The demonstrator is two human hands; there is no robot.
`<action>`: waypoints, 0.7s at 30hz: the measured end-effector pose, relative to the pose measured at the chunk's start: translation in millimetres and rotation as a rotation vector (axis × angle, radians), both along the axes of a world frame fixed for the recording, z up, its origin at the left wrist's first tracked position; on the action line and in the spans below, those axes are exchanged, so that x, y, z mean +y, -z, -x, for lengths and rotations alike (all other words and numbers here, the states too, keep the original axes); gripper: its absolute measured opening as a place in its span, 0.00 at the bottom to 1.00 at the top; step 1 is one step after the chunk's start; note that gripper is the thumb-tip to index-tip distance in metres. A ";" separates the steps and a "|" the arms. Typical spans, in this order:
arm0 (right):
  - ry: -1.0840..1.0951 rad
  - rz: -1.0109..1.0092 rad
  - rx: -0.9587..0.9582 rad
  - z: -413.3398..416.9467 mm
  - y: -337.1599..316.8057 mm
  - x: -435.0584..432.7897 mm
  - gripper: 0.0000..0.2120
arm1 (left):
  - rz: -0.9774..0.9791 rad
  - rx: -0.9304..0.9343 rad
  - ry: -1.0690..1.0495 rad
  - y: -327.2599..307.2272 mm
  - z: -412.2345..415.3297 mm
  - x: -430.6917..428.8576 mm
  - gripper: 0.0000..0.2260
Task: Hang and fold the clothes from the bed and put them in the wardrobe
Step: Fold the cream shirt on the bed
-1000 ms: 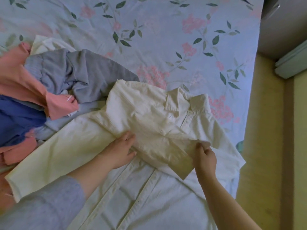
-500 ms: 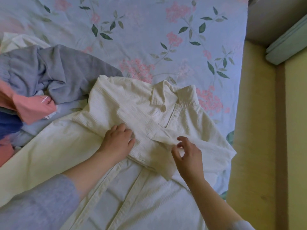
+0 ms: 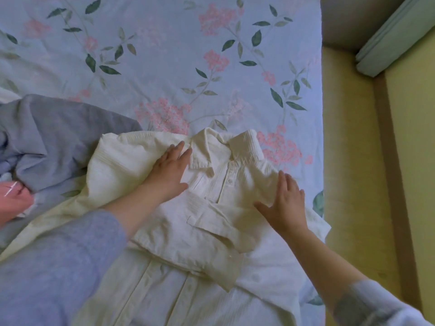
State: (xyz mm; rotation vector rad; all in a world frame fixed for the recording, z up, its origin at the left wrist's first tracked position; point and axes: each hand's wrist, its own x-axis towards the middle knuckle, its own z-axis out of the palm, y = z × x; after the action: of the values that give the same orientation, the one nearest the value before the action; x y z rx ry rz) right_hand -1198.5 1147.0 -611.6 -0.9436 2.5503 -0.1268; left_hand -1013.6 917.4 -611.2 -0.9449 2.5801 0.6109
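You're laying both hands flat on the cream shirt point(image 3: 211, 231), which is lying front-up on the floral bed sheet point(image 3: 164, 55), close to the bed's right edge, with the collar point(image 3: 226, 149) pointing away from you. Your left hand point(image 3: 170, 171) is resting on the shoulder just left of the collar, fingers straight and close together, gripping nothing. Your right hand point(image 3: 286, 203) is resting on the opposite shoulder, fingers straight and spread, thumb wide out, also holding nothing. A folded sleeve point(image 3: 211, 222) is lying diagonally across the chest, below both hands, and the button placket is showing between them. A crumpled grey garment point(image 3: 58, 137) is sitting just beside the shirt on the left, with a pink garment point(image 3: 11, 198) at the frame's left edge.
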 end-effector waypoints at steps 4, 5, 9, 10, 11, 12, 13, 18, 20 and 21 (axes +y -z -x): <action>0.076 0.011 -0.038 31.5 11.8 -22.7 0.47 | 0.000 -0.085 0.057 0.1 36.4 -41.8 0.48; 0.111 0.045 -0.063 37.0 13.9 -27.2 0.45 | 0.010 -0.140 0.075 4.3 42.8 -46.6 0.49; 0.177 0.091 -0.187 58.1 19.9 -37.5 0.33 | 0.119 -0.334 0.136 16.6 66.7 -64.3 0.54; 0.184 0.091 -0.184 62.9 20.4 -36.9 0.28 | 0.138 -0.344 0.126 17.8 73.1 -69.7 0.55; 0.183 0.077 -0.184 66.3 20.5 -35.7 0.23 | 0.155 -0.351 0.116 18.8 78.1 -74.6 0.56; 0.168 0.051 -0.195 68.6 21.7 -33.4 0.17 | 0.166 -0.359 0.115 19.8 82.3 -78.0 0.55; 0.148 0.030 -0.224 69.9 23.1 -30.8 0.14 | 0.159 -0.365 0.121 21.2 85.3 -80.3 0.53; 0.133 0.160 -0.273 66.3 24.8 -17.5 0.17 | 0.038 -0.220 0.175 25.6 88.9 -82.8 0.19; 0.148 0.207 -0.266 62.8 22.8 -14.9 0.15 | -0.069 -0.103 0.139 19.8 84.2 -83.7 0.13; 0.147 0.214 -0.290 62.2 19.9 -15.8 0.13 | -0.114 -0.057 0.120 14.6 80.3 -85.6 0.12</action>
State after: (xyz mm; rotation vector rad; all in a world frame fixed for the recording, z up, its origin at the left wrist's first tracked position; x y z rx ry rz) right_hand -1260.7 1131.3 -631.5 -0.7479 2.3635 -0.5477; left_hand -1093.9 831.8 -625.8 -0.7538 2.5009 0.6801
